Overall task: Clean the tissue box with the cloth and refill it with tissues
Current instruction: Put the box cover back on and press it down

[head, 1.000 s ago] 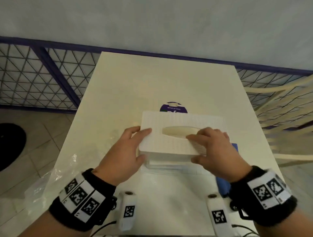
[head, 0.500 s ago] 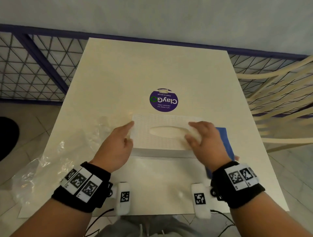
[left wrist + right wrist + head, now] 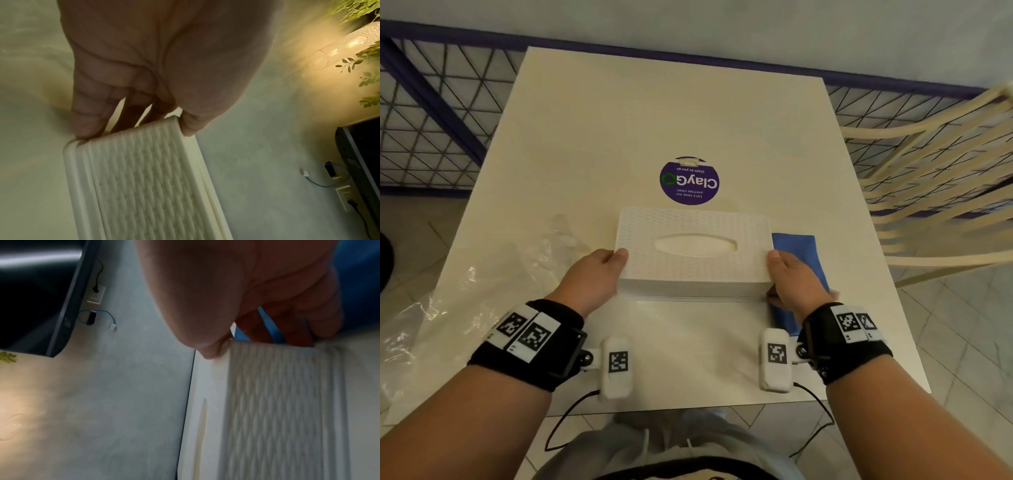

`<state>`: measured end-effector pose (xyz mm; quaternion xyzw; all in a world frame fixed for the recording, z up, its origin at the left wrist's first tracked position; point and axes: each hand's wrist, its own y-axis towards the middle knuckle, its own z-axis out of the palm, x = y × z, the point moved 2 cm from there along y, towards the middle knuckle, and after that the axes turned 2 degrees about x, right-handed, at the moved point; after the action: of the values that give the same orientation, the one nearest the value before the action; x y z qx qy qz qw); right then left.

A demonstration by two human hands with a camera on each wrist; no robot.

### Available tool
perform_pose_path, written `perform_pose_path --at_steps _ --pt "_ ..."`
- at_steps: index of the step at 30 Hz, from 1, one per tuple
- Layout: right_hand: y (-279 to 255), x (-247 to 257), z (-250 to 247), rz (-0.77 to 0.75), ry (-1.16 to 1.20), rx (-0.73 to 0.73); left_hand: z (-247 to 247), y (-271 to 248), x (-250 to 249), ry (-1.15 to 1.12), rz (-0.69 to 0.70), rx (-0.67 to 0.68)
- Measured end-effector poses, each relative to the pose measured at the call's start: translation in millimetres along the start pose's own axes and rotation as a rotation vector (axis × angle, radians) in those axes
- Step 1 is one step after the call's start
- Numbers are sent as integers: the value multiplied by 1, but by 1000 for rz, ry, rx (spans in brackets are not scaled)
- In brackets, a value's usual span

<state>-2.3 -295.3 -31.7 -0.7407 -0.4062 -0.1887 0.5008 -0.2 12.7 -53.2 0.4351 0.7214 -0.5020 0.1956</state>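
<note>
On my far left a crumpled clear plastic wrapper [image 3: 465, 291] lies over the left edge of the cream table [image 3: 654, 113], with wire fencing [image 3: 431, 113] beyond it. Next comes my left hand [image 3: 589, 281], which grips the left end of the white woven-pattern tissue box [image 3: 693, 253]: the thumb lies on the top edge and, in the left wrist view, the fingers [image 3: 88, 120] press down the end wall to the lower rim. I read that as a firm hold on the box.

The box sits in the near middle of the table, its long side across my view and its oval slot [image 3: 695, 244] facing up; I see no tissue poking through the slot. Below the lid's front edge a thin stepped rim shows, but I cannot tell whether lid and base are fully seated. Just behind the box is a round purple sticker [image 3: 690, 181] with its lettering upside down to me.

My right hand [image 3: 792, 281] clasps the right end of the box in the same way, thumb on the top corner and fingers [image 3: 298, 321] curled against the end wall. The blue cloth [image 3: 801, 253] lies flat on the table just beside that end, partly under my right hand. At the far right stands a cream slatted chair [image 3: 935, 164].
</note>
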Motion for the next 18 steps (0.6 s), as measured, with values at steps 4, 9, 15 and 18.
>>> perform_pose_path --at_steps 4,9,15,18 --pt "3 -7 -2 -14 7 8 0 -2 3 -45 -10 -9" --pt "3 -8 1 -24 -81 -2 2 -4 -3 186 2 5" --pt "-7 8 1 -109 -333 37 5 -10 -11 296 55 -3" --pt "-6 13 4 -148 -463 36 8 -14 -15 389 174 41"
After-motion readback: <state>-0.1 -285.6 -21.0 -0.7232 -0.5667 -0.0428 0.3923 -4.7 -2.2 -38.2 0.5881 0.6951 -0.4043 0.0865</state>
